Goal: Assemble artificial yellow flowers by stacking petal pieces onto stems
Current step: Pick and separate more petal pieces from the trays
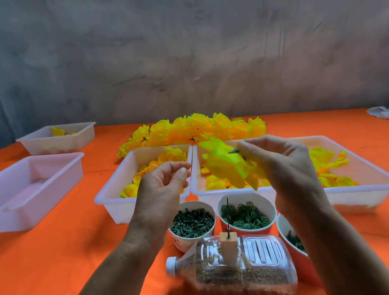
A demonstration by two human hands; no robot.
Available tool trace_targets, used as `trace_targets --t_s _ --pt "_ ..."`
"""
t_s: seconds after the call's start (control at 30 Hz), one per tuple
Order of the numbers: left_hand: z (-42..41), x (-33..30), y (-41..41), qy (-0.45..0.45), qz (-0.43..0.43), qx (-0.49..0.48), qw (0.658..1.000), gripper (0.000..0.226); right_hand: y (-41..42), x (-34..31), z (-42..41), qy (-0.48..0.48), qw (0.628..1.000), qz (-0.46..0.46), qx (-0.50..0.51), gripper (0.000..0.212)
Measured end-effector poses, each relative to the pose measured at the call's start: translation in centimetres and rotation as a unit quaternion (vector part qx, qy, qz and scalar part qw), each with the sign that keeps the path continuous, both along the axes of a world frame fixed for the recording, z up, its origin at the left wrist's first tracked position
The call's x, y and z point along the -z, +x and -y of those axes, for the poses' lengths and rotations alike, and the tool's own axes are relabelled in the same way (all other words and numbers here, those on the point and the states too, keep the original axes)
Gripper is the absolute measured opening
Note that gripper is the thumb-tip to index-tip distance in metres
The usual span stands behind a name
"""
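From the head camera, the right hand (280, 160) is raised over the trays, its fingers curled round a yellow flower (231, 167), with a dark green stem tip showing at the fingertips. The left hand (162, 189) hangs just beside it, thumb and forefinger pinched together; whether anything lies between them cannot be told. A narrow gap separates the two hands.

Below them two white trays of yellow petals, the left tray (111, 201) and the right tray (379, 186), stand touching side by side. Three paper cups (191, 222) of green parts crowd against the trays' near walls, and a sand-filled bottle (240, 271) lies on its side just in front, a wooden block with an upright pin (228, 220) set in it.

Open orange tablecloth (55, 267) stretches to the near left. An empty tray (20, 194) and another further back (59, 138) sit at the left edge. Finished flowers (193, 130) heap behind the trays, before a grey wall (197, 34).
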State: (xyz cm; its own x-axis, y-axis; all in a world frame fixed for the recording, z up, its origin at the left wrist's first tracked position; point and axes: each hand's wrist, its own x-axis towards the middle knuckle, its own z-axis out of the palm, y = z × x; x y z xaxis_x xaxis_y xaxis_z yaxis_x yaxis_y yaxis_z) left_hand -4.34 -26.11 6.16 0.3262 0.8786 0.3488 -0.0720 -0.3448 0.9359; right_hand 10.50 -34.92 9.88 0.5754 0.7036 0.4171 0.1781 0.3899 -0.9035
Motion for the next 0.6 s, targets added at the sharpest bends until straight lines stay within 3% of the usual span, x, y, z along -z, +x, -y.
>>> trace_targets --t_s 0.1,0.2,0.33,0.47,0.6 --pt "-0.2 -1.0 1.0 0.012 -0.005 0.011 1.0 0.009 1.8 -0.3 -1.1 0.004 0.974 -0.224 -0.043 0.012" --pt "-0.8 -2.1 2.7 -0.012 -0.03 0.034 0.999 0.029 2.4 0.2 -2.6 -0.026 0.906 -0.41 -0.102 0.019" --pt "-1.6 -3.2 5.0 -0.092 -0.068 0.087 0.99 0.057 2.0 1.5 -4.1 -0.034 0.865 -0.471 -0.168 0.044" --pt "-2.3 -3.3 6.3 -0.145 -0.046 0.076 0.986 0.051 1.9 2.2 -4.7 -0.046 0.819 -0.536 -0.2 0.017" --pt "-2.9 -3.6 6.4 -0.159 -0.027 0.071 0.984 0.038 2.4 3.3 -5.0 -0.057 0.827 -0.522 -0.202 0.025"
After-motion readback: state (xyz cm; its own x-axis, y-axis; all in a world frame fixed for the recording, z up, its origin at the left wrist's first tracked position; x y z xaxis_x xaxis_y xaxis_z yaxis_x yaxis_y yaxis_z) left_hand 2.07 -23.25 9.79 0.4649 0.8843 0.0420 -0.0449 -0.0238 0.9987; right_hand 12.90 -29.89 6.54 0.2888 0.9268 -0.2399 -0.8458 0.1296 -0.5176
